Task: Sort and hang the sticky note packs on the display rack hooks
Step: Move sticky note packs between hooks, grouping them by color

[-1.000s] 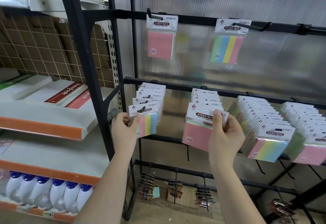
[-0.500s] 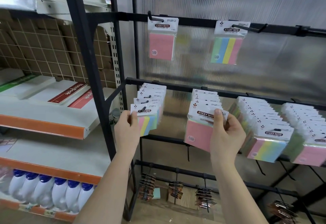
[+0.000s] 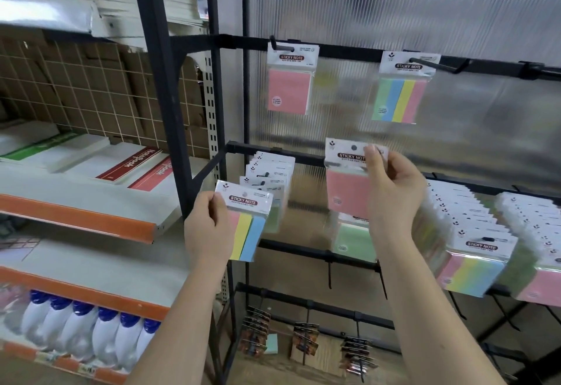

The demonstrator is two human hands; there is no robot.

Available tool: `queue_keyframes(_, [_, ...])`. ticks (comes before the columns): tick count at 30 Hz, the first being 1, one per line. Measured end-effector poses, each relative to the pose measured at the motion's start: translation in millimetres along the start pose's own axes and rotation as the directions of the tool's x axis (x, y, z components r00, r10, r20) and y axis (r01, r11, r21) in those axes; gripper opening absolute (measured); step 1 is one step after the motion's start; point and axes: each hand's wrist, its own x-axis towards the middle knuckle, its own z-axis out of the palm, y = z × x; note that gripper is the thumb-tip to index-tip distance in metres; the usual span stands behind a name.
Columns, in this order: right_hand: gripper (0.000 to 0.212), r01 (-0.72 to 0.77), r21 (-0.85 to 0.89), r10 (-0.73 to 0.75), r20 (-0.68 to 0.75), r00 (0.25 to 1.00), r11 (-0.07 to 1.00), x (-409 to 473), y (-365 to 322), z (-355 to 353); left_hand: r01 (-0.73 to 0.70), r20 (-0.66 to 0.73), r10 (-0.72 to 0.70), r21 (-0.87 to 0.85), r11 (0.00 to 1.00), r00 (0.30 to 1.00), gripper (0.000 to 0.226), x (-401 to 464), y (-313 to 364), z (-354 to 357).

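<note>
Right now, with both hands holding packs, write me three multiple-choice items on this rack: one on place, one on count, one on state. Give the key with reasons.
1. Where does the single pink pack hang?
A. On the top rail, left hook
B. On the bottom rail
C. On the orange-edged shelf

2. How many packs hang on the top rail?
A. One
B. Two
C. Five

3. What is the right hand doing?
A. Hanging empty
B. Pressing flat on the rail
C. Pinching a pink pack's header card

Key: A, it hangs from the top rail's left hook; B, only it and the striped pack hang there; C, thumb and fingers pinch the card, free of any hook. The left hand grips a striped pack likewise.
</note>
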Motion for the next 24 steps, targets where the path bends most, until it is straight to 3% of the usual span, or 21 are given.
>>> queue_keyframes(11, [0.047, 0.158, 0.118, -0.176, 0.164, 0.971, 0.98, 34, -53, 78, -0.102, -0.129, 0.085, -0.132, 0.986, 0.988, 0.022, 13, 28, -18])
queue_keyframes(19, [0.032, 0.18, 0.168, -0.209, 0.175, 0.962, 0.969, 46, -74, 107, -0.146, -0.199, 0.114, -0.157, 0.977, 0.973, 0.024, 22, 34, -23])
queue_keyframes(24, [0.045, 0.173, 0.185, -0.204, 0.162, 0.966, 0.967, 46, -77, 117, -0.167, -0.208, 0.132, -0.161, 0.973, 0.969, 0.023, 23, 33, -22])
